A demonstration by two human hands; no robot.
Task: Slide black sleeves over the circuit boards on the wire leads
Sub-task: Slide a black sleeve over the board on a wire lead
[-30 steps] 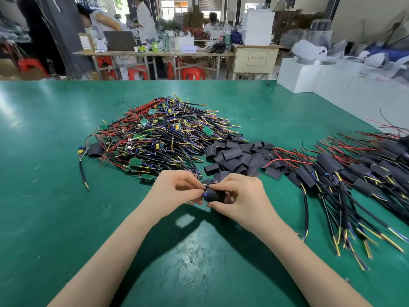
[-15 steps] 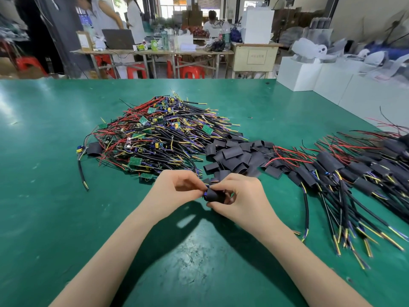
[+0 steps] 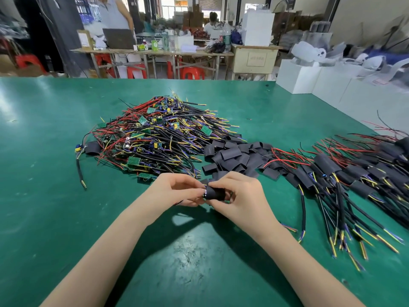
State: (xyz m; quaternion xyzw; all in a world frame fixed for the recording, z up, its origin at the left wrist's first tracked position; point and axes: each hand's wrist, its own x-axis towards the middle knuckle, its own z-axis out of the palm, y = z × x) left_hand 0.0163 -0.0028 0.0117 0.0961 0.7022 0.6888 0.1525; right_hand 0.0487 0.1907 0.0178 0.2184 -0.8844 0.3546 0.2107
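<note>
While my right hand point(image 3: 241, 196) curls its fingers round a black sleeve point(image 3: 215, 193) above the green table point(image 3: 44, 196), my left hand point(image 3: 174, 190) pinches the wire lead's end at the sleeve's left mouth. Loose sleeves point(image 3: 232, 158) lie just beyond, between the unsleeved boards point(image 3: 159, 134) and the finished leads point(image 3: 354, 173).

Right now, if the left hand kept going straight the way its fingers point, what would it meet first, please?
The left hand points right, toward the black sleeve that the right hand grips. Its fingertips already look to be at the sleeve's near end, so that comes first.
</note>
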